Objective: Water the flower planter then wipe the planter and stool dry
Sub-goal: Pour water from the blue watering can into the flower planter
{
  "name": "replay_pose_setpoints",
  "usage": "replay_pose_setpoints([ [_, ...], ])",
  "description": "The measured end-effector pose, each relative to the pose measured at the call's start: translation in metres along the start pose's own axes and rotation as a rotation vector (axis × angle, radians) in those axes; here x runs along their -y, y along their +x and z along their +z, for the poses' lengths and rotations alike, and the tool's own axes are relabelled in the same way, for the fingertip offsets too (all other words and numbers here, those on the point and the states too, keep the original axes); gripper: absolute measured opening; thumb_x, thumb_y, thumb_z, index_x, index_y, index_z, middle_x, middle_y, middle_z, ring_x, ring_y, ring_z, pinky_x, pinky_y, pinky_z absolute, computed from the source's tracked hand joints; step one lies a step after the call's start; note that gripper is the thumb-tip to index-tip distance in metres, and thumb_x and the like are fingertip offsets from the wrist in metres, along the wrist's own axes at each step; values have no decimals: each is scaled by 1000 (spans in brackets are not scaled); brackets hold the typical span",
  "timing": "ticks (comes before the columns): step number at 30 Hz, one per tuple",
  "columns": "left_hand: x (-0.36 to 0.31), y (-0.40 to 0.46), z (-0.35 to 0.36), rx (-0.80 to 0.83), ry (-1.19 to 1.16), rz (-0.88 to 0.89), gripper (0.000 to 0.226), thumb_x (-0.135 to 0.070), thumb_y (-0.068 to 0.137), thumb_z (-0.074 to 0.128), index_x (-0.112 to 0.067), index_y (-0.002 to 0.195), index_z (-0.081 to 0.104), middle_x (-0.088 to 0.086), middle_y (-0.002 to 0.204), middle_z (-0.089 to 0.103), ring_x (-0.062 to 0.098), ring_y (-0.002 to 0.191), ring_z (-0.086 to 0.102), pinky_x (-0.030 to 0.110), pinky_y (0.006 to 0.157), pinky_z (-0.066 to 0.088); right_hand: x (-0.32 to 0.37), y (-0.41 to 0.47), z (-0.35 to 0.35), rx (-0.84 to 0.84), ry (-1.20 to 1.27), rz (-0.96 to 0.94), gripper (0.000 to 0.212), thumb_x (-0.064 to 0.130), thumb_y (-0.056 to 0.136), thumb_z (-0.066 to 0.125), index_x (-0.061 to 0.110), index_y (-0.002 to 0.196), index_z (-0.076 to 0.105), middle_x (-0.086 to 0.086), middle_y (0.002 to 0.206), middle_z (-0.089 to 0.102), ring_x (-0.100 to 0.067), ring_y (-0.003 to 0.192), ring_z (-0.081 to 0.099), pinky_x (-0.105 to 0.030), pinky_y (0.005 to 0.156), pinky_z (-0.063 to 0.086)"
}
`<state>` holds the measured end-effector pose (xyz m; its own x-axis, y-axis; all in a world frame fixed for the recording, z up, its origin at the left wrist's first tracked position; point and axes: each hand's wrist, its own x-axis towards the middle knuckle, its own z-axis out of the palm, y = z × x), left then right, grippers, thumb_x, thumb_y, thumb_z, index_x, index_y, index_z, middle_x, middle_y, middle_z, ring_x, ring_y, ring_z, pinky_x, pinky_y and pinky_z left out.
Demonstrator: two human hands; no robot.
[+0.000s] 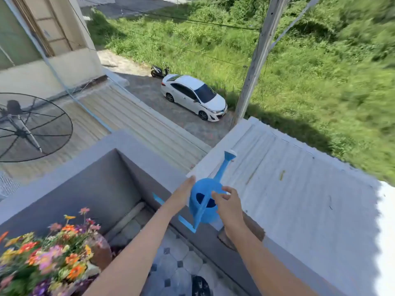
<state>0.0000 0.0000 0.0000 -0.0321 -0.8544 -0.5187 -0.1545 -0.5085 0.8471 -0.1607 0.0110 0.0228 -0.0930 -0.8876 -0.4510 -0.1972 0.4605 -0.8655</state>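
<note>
A blue plastic watering can (206,196) stands on the grey balcony parapet (215,240), spout pointing away over the roof. My left hand (184,194) lies flat against its left side, fingers extended. My right hand (227,205) hovers at the can's right side with fingers spread, just touching or nearly touching it. The flower planter (100,251), a brown pot full of orange, pink and yellow flowers (49,253), sits at the lower left. No stool or cloth can be made out.
The parapet corner encloses a tiled balcony floor (177,268). Beyond lie a white corrugated roof (288,189), a satellite dish (27,127), a utility pole (256,58), and far below a white car (193,96) and grass.
</note>
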Motion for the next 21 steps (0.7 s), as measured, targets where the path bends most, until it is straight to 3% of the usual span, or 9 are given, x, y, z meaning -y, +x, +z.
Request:
replay_pose_setpoints([
  [2,13,14,7,18,-5,-14,81,-85,83,27,-39,148,39,-21,151,36,5,140,35,35,120,21,3,10,2,91,19,97,37,31,94,68,20,124,51,-5,113,67,-13,92,68,-35,84,56],
  [4,41,33,7,-2,-11,-21,89,-92,73,33,-42,146,41,-17,153,42,9,141,38,43,120,26,5,16,5,164,33,125,19,25,95,67,20,111,57,-5,105,69,-10,82,68,-28,73,55],
  [6,53,44,6,-53,-33,-29,90,-89,73,39,-38,147,41,-14,153,44,8,140,40,43,120,28,9,23,10,191,3,97,5,20,94,68,15,95,66,-5,92,68,-11,75,65,-25,65,53],
  [9,32,26,6,-103,-40,3,63,-67,91,42,-29,141,50,-8,144,54,10,133,49,40,115,35,17,29,15,210,-72,70,16,17,92,68,2,96,70,-11,84,67,-15,70,61,-30,66,54],
  [12,24,11,2,-179,-77,21,29,-43,103,41,-33,125,56,-10,125,65,6,116,58,27,96,45,31,27,22,273,-61,28,22,14,91,68,-8,96,67,-6,70,62,-13,61,56,-28,61,49],
  [15,30,-3,-8,-247,-156,35,37,-49,98,47,-30,129,56,-10,121,68,7,112,64,31,94,51,49,15,32,372,-104,-41,23,15,89,69,-8,92,65,-6,69,63,-13,60,57,-24,57,47],
  [18,40,-25,-23,-376,-218,59,38,-54,93,53,-31,123,57,-9,118,68,10,113,64,42,101,51,64,1,47,477,-210,-141,29,19,86,71,-8,83,60,-12,75,60,-20,69,57,-33,65,49],
  [21,46,-57,-38,-497,-223,125,30,-55,93,53,-36,116,58,-9,118,67,12,116,62,38,100,50,80,-18,63,551,-358,-241,30,25,86,70,1,75,56,-8,71,53,-18,66,53,-36,68,45],
])
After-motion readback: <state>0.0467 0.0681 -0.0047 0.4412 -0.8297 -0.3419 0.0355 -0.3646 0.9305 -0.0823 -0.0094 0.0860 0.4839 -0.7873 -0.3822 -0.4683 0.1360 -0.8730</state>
